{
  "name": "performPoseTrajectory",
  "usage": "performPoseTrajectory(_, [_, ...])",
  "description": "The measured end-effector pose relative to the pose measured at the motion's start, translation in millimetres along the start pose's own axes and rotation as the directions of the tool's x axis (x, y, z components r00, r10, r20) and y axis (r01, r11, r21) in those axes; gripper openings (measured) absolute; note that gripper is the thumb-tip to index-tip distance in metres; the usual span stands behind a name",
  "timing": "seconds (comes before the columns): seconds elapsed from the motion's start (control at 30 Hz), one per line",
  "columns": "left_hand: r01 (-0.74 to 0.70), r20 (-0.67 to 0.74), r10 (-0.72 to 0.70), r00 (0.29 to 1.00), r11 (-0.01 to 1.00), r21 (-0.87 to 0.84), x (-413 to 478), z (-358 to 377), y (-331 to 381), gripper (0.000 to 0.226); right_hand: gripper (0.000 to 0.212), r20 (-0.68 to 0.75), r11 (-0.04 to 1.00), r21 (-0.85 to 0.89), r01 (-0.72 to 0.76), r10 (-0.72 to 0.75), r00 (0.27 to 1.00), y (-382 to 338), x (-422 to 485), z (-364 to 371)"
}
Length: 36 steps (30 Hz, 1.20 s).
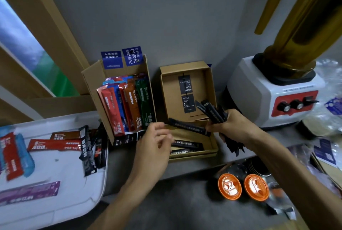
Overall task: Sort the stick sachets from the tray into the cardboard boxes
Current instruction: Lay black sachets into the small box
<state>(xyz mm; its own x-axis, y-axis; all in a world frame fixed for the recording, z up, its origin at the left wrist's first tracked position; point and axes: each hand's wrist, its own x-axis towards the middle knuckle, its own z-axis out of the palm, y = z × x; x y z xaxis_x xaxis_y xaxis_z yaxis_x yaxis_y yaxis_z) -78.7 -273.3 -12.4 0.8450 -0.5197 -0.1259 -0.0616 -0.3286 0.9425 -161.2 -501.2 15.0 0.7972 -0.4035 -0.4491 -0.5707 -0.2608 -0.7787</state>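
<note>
1. Head view, far left: the tray (55,202) holds unsorted sachets: a red one (53,145), a blue one (24,155), a purple one (29,191) and black ones (88,153) by its right rim.
2. Just right of the tray stands the tall box (92,81), packed with coloured sachets (127,103) on end.
3. The left hand (153,146) is in front of that box, fingers loosely curled, fingertips at the left end of a single sachet (188,127). It is blurred, so I cannot tell whether it pinches the sachet or only touches it.
4. That single sachet spans the gap between the two hands, above the flat box (211,144), with its right end at the right thumb.
5. The flat box is open, its lid (170,89) raised at the back, and a few black sachets lie flat in its base.
6. The right hand (231,124) is clamped round a bundle (212,111) of black sachets over the box's right side.
7. Handling, as I judge it: the sachets are light, thin and bendy, with slick film that slides on itself. A bundle is best gripped at mid-length so it does not fan out, and a single one pinched across a flat sealed end.
8. Far right stand a blender (268,96) and two orange lids (229,186).
</note>
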Motion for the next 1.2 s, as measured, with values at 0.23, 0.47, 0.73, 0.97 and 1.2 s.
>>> performPoseTrajectory(0.23, [-0.487,0.366,0.332,0.869,0.451,0.748,-10,0,-19,0.039,0.026,0.019,0.945,-0.325,0.033,-0.028,0.999,-8,18,7])
performPoseTrajectory(0.47, [-0.455,0.341,0.312,0.887,0.457,0.764,-11,-5,-19,0.045,0.023,0.030,0.839,-0.539,0.069,-0.062,0.998,-31,25,33])
performPoseTrajectory(0.73, [-0.508,0.475,0.188,0.860,0.395,0.765,-1,-4,-9,0.068,0.026,0.019,0.812,-0.579,0.076,-0.080,0.997,-32,27,40])
performPoseTrajectory(0.97, [-0.522,0.485,0.193,0.853,0.336,0.784,-4,-6,-11,0.065,0.018,-0.036,0.990,0.113,0.080,-0.076,0.996,-20,-4,19])
performPoseTrajectory(1.2, [-0.547,0.517,0.183,0.836,0.204,0.812,-2,0,-5,0.054,0.020,0.143,0.727,0.678,-0.104,0.009,0.990,-14,-28,14])
